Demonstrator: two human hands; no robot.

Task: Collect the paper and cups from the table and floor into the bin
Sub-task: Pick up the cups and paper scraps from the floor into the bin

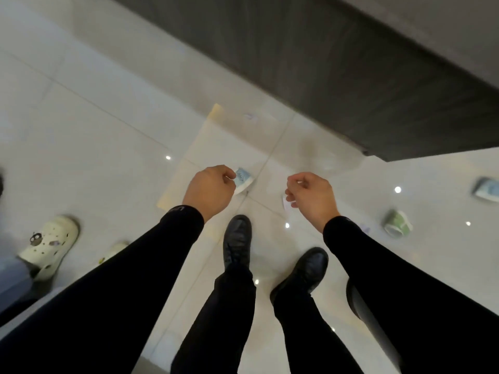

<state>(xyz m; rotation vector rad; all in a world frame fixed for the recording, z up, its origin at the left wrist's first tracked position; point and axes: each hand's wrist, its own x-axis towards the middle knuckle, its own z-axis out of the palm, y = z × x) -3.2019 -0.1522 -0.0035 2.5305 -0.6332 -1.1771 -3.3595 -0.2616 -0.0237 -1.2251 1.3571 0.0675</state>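
- Sheet of paper (216, 147) lies flat on the tiled floor (94, 130), ahead of both hands, long axis running away from the person.
- Blue paper cup (244, 180) lies tipped on its side upon the sheet, just beyond the left hand (209, 191), the nearer one.
- Green paper cup (397, 224) lies further right.
- Both hands hang forward, fingers loosely curled; right hand (310, 195) seems to pinch a small white scrap (286, 203); I cannot tell whether the left touches the cup.

Glossy pale floor tiles (89, 109) mirror small ceiling lights (397, 189); a dark grey wood-grain table (351, 76) crosses the upper right, beyond the hands, under soft indoor light.
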